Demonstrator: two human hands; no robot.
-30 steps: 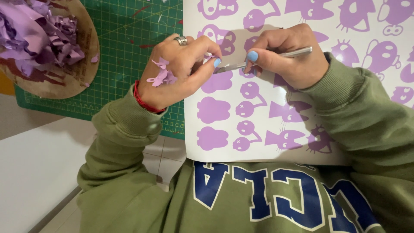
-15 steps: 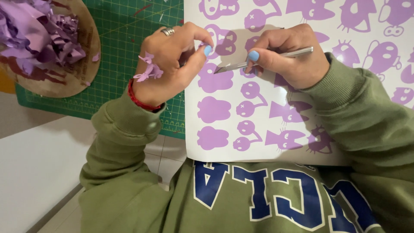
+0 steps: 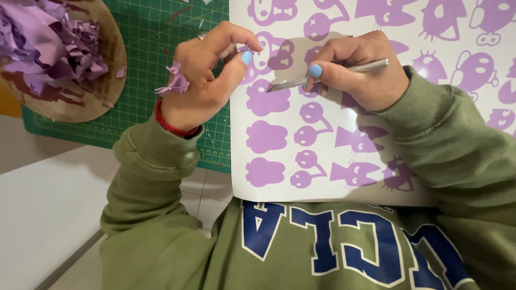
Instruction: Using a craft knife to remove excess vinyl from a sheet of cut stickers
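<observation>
Head view: nearest the body, the lower edge of the white sheet (image 3: 344, 188) lies against the green sweatshirt (image 3: 322, 252), and rows of purple cut-out shapes (image 3: 266, 137) run up it away from the person.

Above that, the right hand (image 3: 357, 75) is closed around a slim metal tool (image 3: 322, 77). Thumb and forefinger pinch it near the front and the other fingers curl under. The tool's long axis runs nearly level, handle end out past the knuckles to the right, pointed tip aimed left and slightly down. The tip sits just above the sheet, between two purple shapes; whether it touches the sheet I cannot tell.

Straight left of that tip, close but apart, is the left hand (image 3: 207, 80). It is raised off the sheet, fingers curled, with the forefinger and thumb tips drawn close together as if pinching. What lies between them is too small to make out. A small purple scrap (image 3: 173, 83) clings to the outer edge of this hand, on the side away from the tool. So the tool's tip points along its own axis at the left thumb, and the left hand is the nearer one to the scrap.

Farther off, beyond and left of the left hand, a green cutting mat (image 3: 156, 32) lies under the sheet's left edge. On the mat's far left stands a round wooden dish (image 3: 80, 102) heaped with purple trimmings (image 3: 43, 37), well apart from both hands.
</observation>
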